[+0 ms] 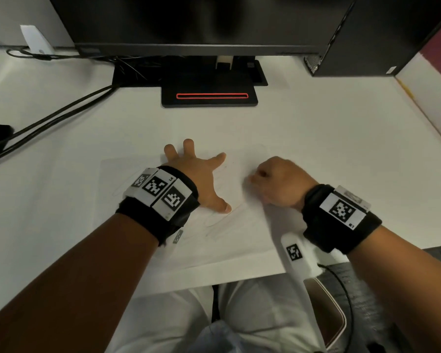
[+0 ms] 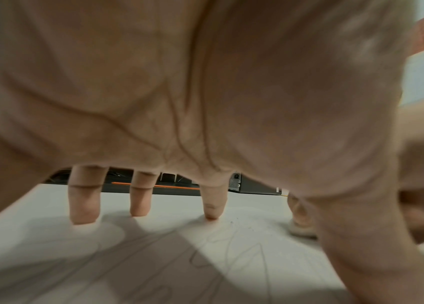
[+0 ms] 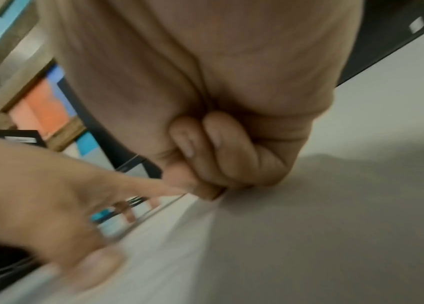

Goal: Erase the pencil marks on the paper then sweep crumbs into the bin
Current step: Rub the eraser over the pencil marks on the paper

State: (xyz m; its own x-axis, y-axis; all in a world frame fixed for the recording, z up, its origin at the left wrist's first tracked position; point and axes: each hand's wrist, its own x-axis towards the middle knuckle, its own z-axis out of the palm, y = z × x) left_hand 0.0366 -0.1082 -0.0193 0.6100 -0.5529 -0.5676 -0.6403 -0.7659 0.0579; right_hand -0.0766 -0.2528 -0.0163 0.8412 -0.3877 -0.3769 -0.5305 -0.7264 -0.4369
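**Risk: sheet creasing under the erasing stroke**

Left hand [image 1: 198,174] lies spread flat, pinning the paper [image 1: 239,235] on the desk [image 1: 316,128]. Right hand [image 1: 278,183] is curled tight at the pencil marks [image 2: 221,246]; its contents are hidden. A hard stroke could buckle the paper. No bin visible.

I see white desk [image 1: 316,118]. Black monitor [image 1: 189,19] at far edge, its flat black stand base [image 1: 209,99] carrying red-outlined slot [image 1: 211,95]. Black computer tower [image 1: 382,36] far right. Black cables [image 1: 61,110] trail off left side. White adapter-like object [image 1: 37,39] far left, by wall.
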